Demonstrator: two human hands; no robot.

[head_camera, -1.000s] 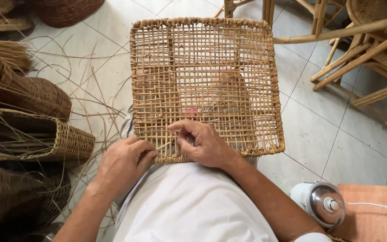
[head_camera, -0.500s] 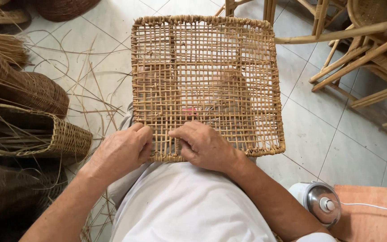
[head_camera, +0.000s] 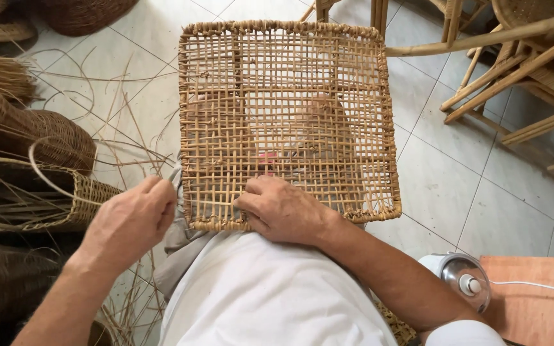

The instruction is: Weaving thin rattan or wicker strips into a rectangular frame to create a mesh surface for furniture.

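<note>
The right hand (head_camera: 283,210) is lying knuckles-up on the near edge of the woven rattan panel (head_camera: 290,122), lower centre of the frame; its forearm is running off toward the lower right; its fingers are curled together, pressing down on the weave and pinching at a thin strand (head_camera: 216,203) that is lying across the bottom rows. The left hand (head_camera: 133,221) is sitting just beside the panel's lower left corner, wrist coming in from the lower left; its fingers are closed together around that strand's end, though exactly what they are clamping is hidden behind the knuckles.

The panel is resting on the person's lap, filling the centre of the frame; it is roughly square, lying nearly flat, with its far edge pointing to the top of the frame and its near edge against the white shirt (head_camera: 270,295); the mesh is open, so a knee is showing through it.

Brown woven baskets (head_camera: 27,138) are crowding the left edge; loose strands are lying on the pale tiled floor (head_camera: 456,186); wooden chair frames (head_camera: 514,70) are filling the upper right; 1 small white round appliance (head_camera: 460,279) is sitting at the lower right beside an orange board (head_camera: 540,301); no packages or signs are visible.
</note>
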